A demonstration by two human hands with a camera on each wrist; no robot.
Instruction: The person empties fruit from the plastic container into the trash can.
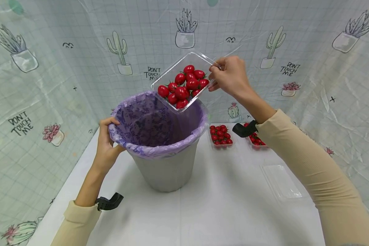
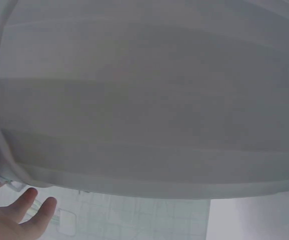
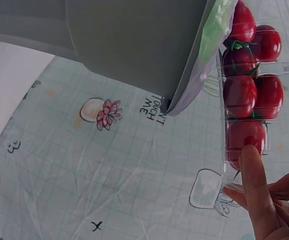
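Note:
My right hand (image 1: 231, 76) pinches the right edge of a clear plastic box (image 1: 175, 70) with red cherry tomatoes (image 1: 192, 84) in it. The box tilts down to the left above the far rim of a grey trash bin (image 1: 169, 172). In the right wrist view the tomatoes (image 3: 240, 95) show through the box's wall, beside the bin's rim. A purple patterned bag (image 1: 155, 151) lines the bin and folds over its rim. With fingers over that rim, my left hand (image 1: 107, 150) holds the bin from the left. The left wrist view shows mostly the bin's side (image 2: 149, 110).
Two more boxes of tomatoes stand behind on the white table (image 1: 203, 212): one box (image 1: 220, 136) right of the bin, the other box (image 1: 258, 140) partly behind my right forearm. A clear plastic lid or tray (image 1: 282, 181) lies at right. Printed curtain (image 1: 160, 27) encloses the table.

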